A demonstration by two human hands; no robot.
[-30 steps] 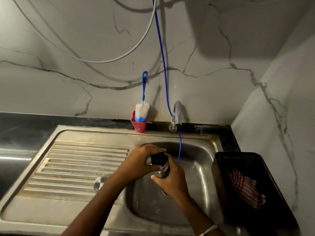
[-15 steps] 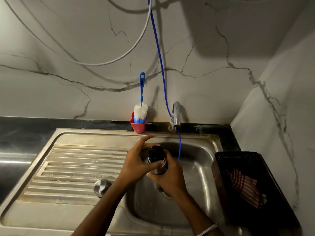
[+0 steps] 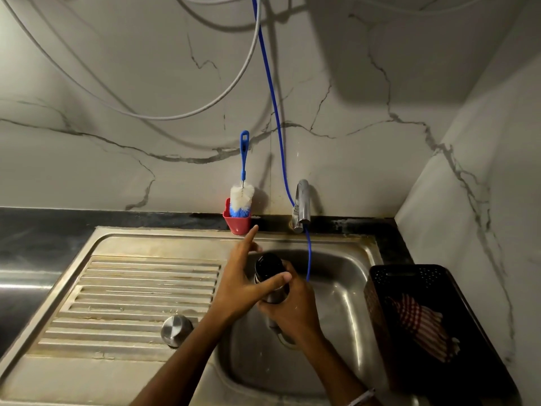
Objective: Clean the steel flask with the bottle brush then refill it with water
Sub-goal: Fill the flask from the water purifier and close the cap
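My right hand (image 3: 288, 310) grips the steel flask (image 3: 270, 278) around its body, holding it tilted over the sink basin (image 3: 336, 291) with its open dark mouth facing up. My left hand (image 3: 241, 284) is beside the flask's mouth, fingers spread, the index finger stretched toward the back wall and the thumb across the flask. The bottle brush (image 3: 242, 189), blue handle and white-and-blue bristles, stands head-down in a small red holder (image 3: 237, 224) at the back rim of the sink. The flask's round steel cap (image 3: 175, 330) lies on the draining board.
A steel tap (image 3: 301, 205) stands behind the basin with a thin blue hose (image 3: 275, 118) hanging into it. A black crate (image 3: 424, 323) holding a checked cloth (image 3: 421, 326) sits right of the basin. The ribbed draining board (image 3: 140, 294) lies to the left. White cables loop on the marble wall.
My left hand let go of the flask's top and opened, its index finger now stretched toward the brush holder. The flask stays in my right hand.
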